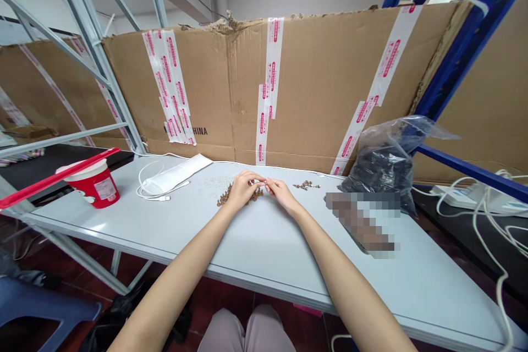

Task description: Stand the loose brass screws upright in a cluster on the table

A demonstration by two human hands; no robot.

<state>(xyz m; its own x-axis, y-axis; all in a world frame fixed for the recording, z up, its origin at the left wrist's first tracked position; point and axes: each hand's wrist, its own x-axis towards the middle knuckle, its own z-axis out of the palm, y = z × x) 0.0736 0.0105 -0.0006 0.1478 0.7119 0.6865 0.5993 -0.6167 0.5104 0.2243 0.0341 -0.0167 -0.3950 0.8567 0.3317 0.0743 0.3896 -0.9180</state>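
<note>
My left hand [243, 188] and my right hand [282, 194] meet over the white table [264, 247], their fingertips pinching a tiny pale bead-like piece [258, 180] from either side. It is too small to make out in detail. Just beneath my left hand lies a heap of small brown pieces [225, 199], partly hidden by that hand. A smaller brown cluster [306, 185] sits to the right of my right hand. Loose pale beads [213, 182] are scattered to the left of my fingers.
A red-and-white tub [95, 185] with a long red strip [53, 176] across it stands at the table's left end. Nearby lie a white cable [152, 187] and white pouch [177, 174]. A clear bag of dark contents [383, 165] stands at right, before a blurred patch. Taped cardboard [313, 82] walls the back.
</note>
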